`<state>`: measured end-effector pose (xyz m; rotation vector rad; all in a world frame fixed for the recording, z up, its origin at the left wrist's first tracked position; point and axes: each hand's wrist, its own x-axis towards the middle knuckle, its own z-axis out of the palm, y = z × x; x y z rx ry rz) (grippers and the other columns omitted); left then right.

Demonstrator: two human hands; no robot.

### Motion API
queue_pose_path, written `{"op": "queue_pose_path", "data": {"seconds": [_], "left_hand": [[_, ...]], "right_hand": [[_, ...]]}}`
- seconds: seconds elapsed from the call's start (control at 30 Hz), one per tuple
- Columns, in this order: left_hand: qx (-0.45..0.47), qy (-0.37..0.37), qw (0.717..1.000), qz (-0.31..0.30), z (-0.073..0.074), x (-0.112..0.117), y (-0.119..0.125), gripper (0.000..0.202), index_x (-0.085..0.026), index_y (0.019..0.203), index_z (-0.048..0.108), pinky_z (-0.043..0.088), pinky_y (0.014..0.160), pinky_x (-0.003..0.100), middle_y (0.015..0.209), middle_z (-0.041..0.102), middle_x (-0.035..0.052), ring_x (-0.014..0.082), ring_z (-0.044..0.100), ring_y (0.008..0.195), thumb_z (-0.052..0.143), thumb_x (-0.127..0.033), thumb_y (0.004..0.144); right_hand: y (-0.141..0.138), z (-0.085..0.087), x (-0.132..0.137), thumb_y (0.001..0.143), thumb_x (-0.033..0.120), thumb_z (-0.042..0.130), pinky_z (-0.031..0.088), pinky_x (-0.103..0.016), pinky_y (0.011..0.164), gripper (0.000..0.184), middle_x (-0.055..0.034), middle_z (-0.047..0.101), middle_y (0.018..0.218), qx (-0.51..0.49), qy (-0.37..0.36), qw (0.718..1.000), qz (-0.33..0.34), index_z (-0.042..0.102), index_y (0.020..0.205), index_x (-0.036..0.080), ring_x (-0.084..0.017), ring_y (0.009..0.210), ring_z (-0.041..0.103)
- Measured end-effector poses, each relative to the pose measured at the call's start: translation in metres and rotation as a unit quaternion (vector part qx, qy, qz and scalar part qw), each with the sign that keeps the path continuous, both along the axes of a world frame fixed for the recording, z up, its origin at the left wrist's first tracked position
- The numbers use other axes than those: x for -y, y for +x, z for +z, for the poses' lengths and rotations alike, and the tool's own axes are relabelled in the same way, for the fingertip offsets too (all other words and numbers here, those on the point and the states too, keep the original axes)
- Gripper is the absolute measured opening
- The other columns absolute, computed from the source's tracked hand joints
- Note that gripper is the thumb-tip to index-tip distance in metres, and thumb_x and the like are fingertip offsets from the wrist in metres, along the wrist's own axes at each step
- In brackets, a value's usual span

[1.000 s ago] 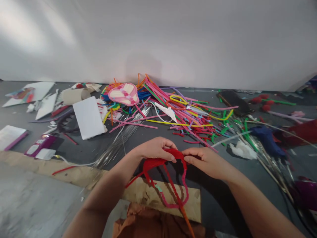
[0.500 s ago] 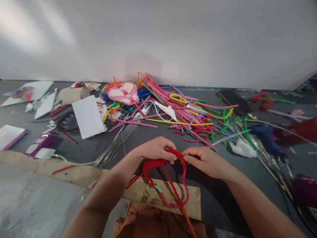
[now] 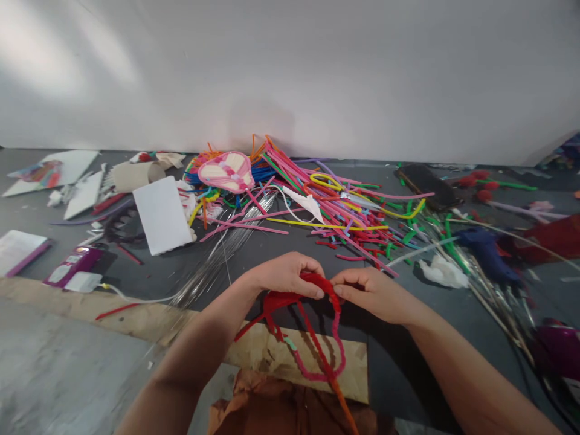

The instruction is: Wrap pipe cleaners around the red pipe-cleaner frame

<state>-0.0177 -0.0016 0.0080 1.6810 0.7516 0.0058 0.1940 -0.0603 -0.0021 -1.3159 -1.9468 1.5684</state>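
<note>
Between my hands is a loop of red and pink pipe cleaners (image 3: 339,347), with a small pale-green bit on its lower left side. My left hand (image 3: 292,275) pinches the red upper part between thumb and fingers. At the loop's upper right, my right hand (image 3: 362,287) has thumb and forefinger closed on the red pipe cleaner. A straight red stem that turns orange (image 3: 342,402) hangs from the loop towards my lap. Another red end sticks out at the lower left, below my left wrist.
A heap of coloured pipe cleaners (image 3: 317,187) lies at the back, beside a pink-and-cream heart shape (image 3: 226,171). Thin metal wires (image 3: 212,260) lie left of my hands. A white card (image 3: 163,214) stands farther left. A blue glue gun (image 3: 487,251) and white tissue (image 3: 444,272) are right.
My right fingers have shifted slightly left along the red pipe cleaner, closer to my left hand. The loop itself has barely moved.
</note>
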Motion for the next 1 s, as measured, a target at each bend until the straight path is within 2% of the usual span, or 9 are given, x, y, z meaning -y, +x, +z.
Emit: {"op": "queue_pose_path", "data": {"seconds": [0.07, 0.27, 0.5, 0.77, 1.0], "left_hand": [[-0.007, 0.025, 1.000, 0.005, 0.000, 0.001, 0.001, 0.031, -0.016, 0.086, 0.066, 0.039, 0.062, 0.019, 0.074, 0.064, -0.0028, 0.0112, 0.056, 0.068, 0.071, -0.040, 0.067], [0.032, -0.061, 0.997, 0.021, -0.004, 0.004, 0.003, 0.025, -0.015, 0.085, 0.065, 0.043, 0.064, 0.020, 0.069, 0.066, -0.0003, 0.0114, 0.060, 0.066, 0.065, -0.037, 0.074], [0.054, 0.002, 0.999, 0.003, -0.002, 0.004, 0.004, 0.020, -0.014, 0.080, 0.066, 0.042, 0.063, 0.016, 0.069, 0.067, -0.0001, 0.0094, 0.059, 0.066, 0.064, -0.033, 0.076], [0.051, 0.003, 0.999, -0.002, -0.002, 0.004, 0.004, 0.018, -0.014, 0.079, 0.067, 0.042, 0.062, 0.016, 0.069, 0.066, -0.0011, 0.0090, 0.059, 0.065, 0.066, -0.031, 0.075], [0.046, -0.016, 0.999, -0.005, -0.005, 0.001, 0.001, 0.027, -0.015, 0.089, 0.068, 0.044, 0.068, 0.019, 0.076, 0.068, 0.0003, 0.0115, 0.061, 0.072, 0.068, -0.037, 0.073]], "right_hand": [[0.000, 0.000, 0.000, 0.086, 0.033, 0.046, 0.043, -0.025, 0.067, 0.026, -0.0013, 0.067, 0.080, 0.003, -0.003, 1.000, 0.000, 0.068, 0.088, 0.018, -0.015, 0.072, 0.057], [0.003, 0.001, -0.002, 0.086, 0.035, 0.048, 0.040, -0.023, 0.062, 0.025, 0.0006, 0.063, 0.074, 0.005, -0.022, 1.000, 0.002, 0.067, 0.085, 0.019, -0.013, 0.067, 0.053], [0.004, -0.002, -0.002, 0.083, 0.035, 0.052, 0.036, -0.022, 0.058, 0.024, 0.0014, 0.058, 0.067, -0.038, -0.064, 0.997, 0.003, 0.067, 0.084, 0.016, -0.010, 0.060, 0.048], [0.003, -0.003, -0.003, 0.084, 0.036, 0.052, 0.039, -0.023, 0.060, 0.026, 0.0002, 0.062, 0.070, -0.054, -0.059, 0.997, 0.012, 0.067, 0.086, 0.015, -0.011, 0.062, 0.051], [0.013, -0.002, -0.006, 0.086, 0.049, 0.049, 0.047, -0.027, 0.071, 0.040, -0.0061, 0.069, 0.083, -0.103, -0.089, 0.991, -0.005, 0.067, 0.093, 0.014, -0.014, 0.076, 0.061]]}}
